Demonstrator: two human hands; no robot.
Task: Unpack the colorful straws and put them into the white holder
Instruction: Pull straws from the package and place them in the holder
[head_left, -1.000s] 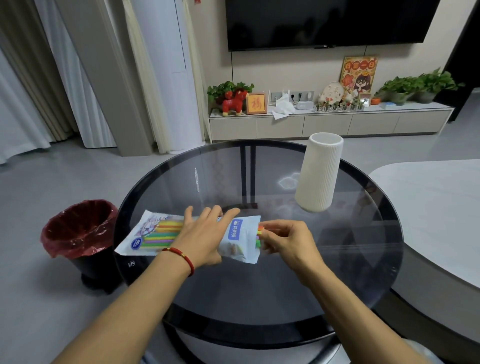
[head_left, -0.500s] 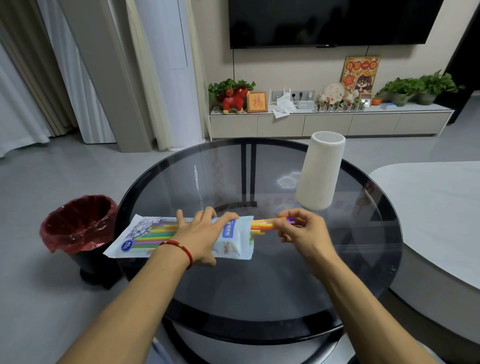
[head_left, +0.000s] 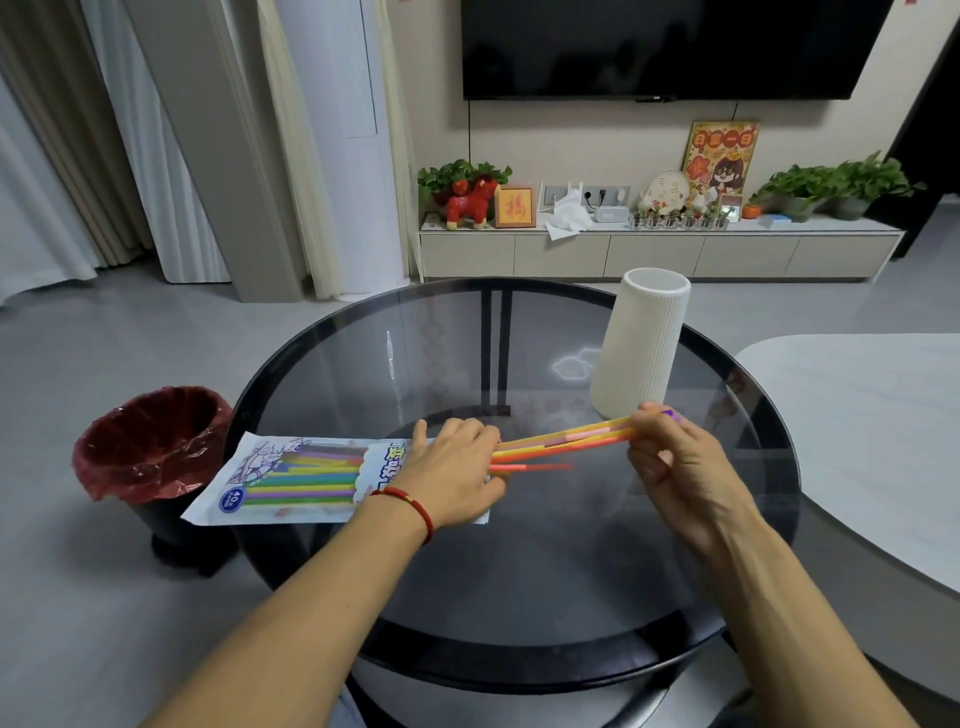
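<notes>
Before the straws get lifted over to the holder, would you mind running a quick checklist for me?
1. Right hand has a grip on the pulled straws: ok.
2. Left hand pins the packet to the glass table: ok.
3. Straws fully out of the packet: not ok, their tails run under the left hand.
4. One orange straw sits lower, apart from the bundle: not ok.
5. White holder upright, mouth open: ok.
6. Holder empty inside: cannot tell.

left hand: flat, palm down, fingers spread
right hand: fingertips pinched closed, looks slightly raised
</notes>
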